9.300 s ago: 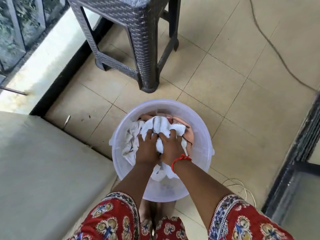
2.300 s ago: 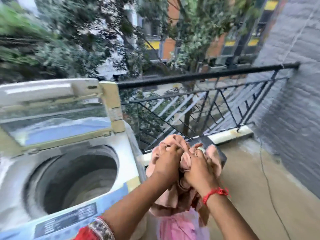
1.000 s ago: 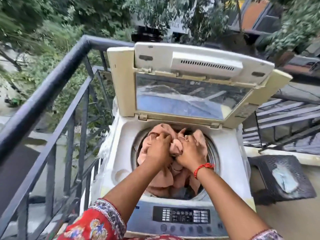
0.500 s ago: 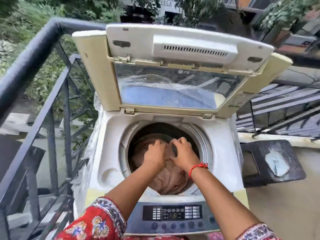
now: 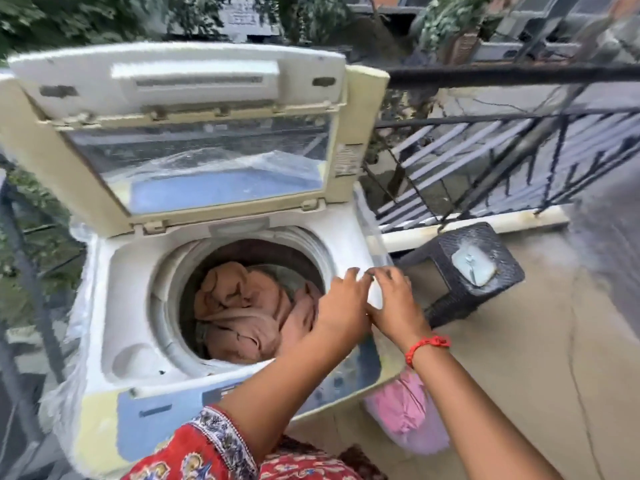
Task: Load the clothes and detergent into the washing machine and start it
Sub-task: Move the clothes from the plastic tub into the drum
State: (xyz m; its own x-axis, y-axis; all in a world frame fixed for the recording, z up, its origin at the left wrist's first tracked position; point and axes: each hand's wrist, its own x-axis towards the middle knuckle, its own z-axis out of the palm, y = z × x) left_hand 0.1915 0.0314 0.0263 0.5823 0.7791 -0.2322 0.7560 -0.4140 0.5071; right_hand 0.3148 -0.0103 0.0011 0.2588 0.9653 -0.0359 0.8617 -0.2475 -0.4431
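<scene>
**Clothes in the drum, hands free at the right rim**

Top-loading washing machine (image 5: 114, 306) open, lid (image 5: 180, 126) standing up behind the drum. Peach-brown clothes (image 5: 242, 313) lying loosely piled inside the drum, below the rim, nothing hanging over the edge. Left hand (image 5: 341, 306) and right hand (image 5: 394, 303) close together above the right edge of the machine top, fingers spread and relaxed, holding nothing. Red thread band (image 5: 427, 344) on the right wrist. Pink cloth in a tub (image 5: 405, 410) on the floor just beside the machine, partly hidden under the right arm; probably more laundry to load. Dark wicker stool (image 5: 464, 271) to the right, with a pale packet (image 5: 472, 268) on top; possibly the detergent, but too blurred to say.

Judged step: between loads, reaching for the next item.

Advice for doing it well:
- Better to take the remaining cloth with both hands, in one bundle, and to lower it into the middle of the drum, not to throw it.
- Good to spread the pile evenly, so the drum stays balanced.
- Worth checking that no sleeve lies on the rim before closing the lid.
- Detergent only after all clothes are in, then lid down, then the control panel (image 5: 346, 379) at the front.
</scene>
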